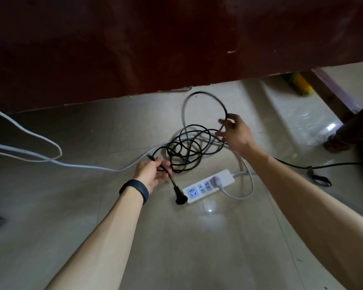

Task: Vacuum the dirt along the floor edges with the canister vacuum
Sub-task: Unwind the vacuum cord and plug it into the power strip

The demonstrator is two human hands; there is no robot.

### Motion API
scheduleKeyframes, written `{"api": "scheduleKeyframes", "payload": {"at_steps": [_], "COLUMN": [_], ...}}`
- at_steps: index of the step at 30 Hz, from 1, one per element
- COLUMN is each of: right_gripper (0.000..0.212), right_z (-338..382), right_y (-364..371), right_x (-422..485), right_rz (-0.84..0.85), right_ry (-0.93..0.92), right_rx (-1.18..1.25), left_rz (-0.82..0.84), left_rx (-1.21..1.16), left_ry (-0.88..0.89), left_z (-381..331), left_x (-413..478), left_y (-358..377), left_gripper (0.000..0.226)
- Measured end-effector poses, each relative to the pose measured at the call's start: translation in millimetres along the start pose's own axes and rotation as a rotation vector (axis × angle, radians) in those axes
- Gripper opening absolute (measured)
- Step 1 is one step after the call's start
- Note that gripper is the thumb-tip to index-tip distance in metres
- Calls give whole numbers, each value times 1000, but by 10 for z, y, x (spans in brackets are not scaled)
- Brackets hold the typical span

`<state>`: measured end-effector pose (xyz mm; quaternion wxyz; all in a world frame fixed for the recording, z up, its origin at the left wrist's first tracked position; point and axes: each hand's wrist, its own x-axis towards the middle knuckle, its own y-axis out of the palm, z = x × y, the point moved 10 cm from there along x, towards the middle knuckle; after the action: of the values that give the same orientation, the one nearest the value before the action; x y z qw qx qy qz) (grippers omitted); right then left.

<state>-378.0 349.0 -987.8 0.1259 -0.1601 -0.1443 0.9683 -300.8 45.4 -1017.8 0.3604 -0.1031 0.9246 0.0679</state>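
A tangled black power cord (188, 149) lies in loops on the pale tiled floor. My left hand (153, 171), with a dark band on its wrist, holds the cord a little above its black plug (180, 199). The plug hangs beside the left end of a white power strip (208, 186), whose red light is on. My right hand (234, 132) pinches a raised loop of the same cord at the far side of the tangle. The canister vacuum itself is out of view.
A white plug (216, 181) sits in the strip. White cables (50, 158) run across the floor to the left. A dark red wooden panel (134, 49) fills the top. A wooden furniture leg (352, 130) stands right, a yellow-green brush (301, 84) behind it.
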Motion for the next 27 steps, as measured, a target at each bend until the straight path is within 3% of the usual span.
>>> {"api": "scheduleKeyframes", "payload": {"at_steps": [2, 5, 7, 9, 11, 13, 15, 16, 17, 20, 24, 27], "right_gripper": [60, 49, 46, 41, 35, 31, 32, 34, 36, 42, 50, 51], "right_z": [-254, -499, -634, -749, -822, -899, -984, -1028, -1065, -1130, -1151, -1138], "right_y": [163, 439, 614, 703, 669, 609, 600, 606, 613, 639, 677, 732], "right_x": [-100, -434, -656, -803, -817, -805, -802, -797, -792, -753, -727, -781], "right_rz": [118, 349, 469, 489, 398, 332, 310, 297, 277, 220, 216, 238], "right_ry": [180, 195, 247, 357, 392, 372, 335, 324, 324, 339, 313, 300], "right_rx": [128, -143, -122, 33, 194, 248, 226, 213, 205, 212, 183, 97], "left_rz": [8, 16, 3, -17, -44, -101, -228, -293, -296, -103, -253, -282], "left_rx": [-199, -395, -488, -531, -468, -185, 378, 625, 804, 1213, 1724, 1964], "left_ry": [-47, -86, -102, -99, -109, -126, -96, 6, 163, 603, 732, 961], "left_z": [20, 87, 158, 240, 334, 429, 411, 284, 136, -56, -70, -24], "left_x": [-20, -42, -46, -27, -10, 20, 35, 26, 9, -141, -214, -328], "left_y": [25, 157, 244, 283, 298, 248, 77, 44, 122, 603, 611, 742], "left_gripper": [9, 9, 12, 15, 15, 29, 61, 73, 73, 40, 50, 50]}}
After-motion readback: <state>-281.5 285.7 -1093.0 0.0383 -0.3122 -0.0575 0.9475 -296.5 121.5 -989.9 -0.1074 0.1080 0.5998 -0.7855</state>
